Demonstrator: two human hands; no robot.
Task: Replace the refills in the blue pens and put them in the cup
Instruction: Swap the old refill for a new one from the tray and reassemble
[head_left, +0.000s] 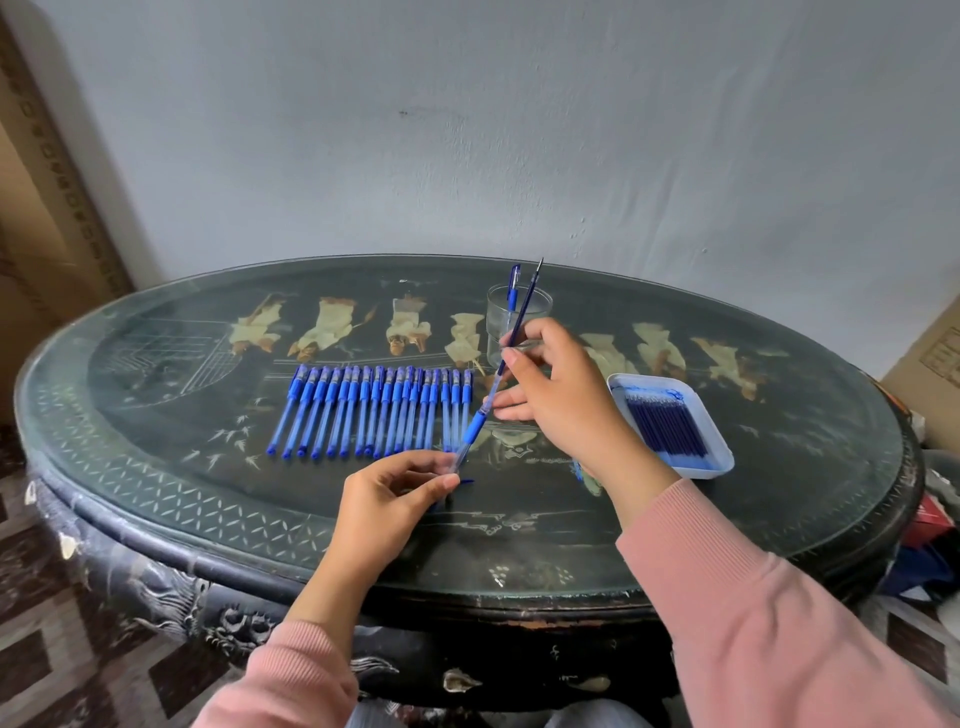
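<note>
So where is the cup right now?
In the head view the clear cup stands far centre on the table, just behind the right hand, holding one blue pen, with the white tray to its right.

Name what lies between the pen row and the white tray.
In the head view, the right hand, pinching a refill that enters the barrel held by the left hand.
</note>
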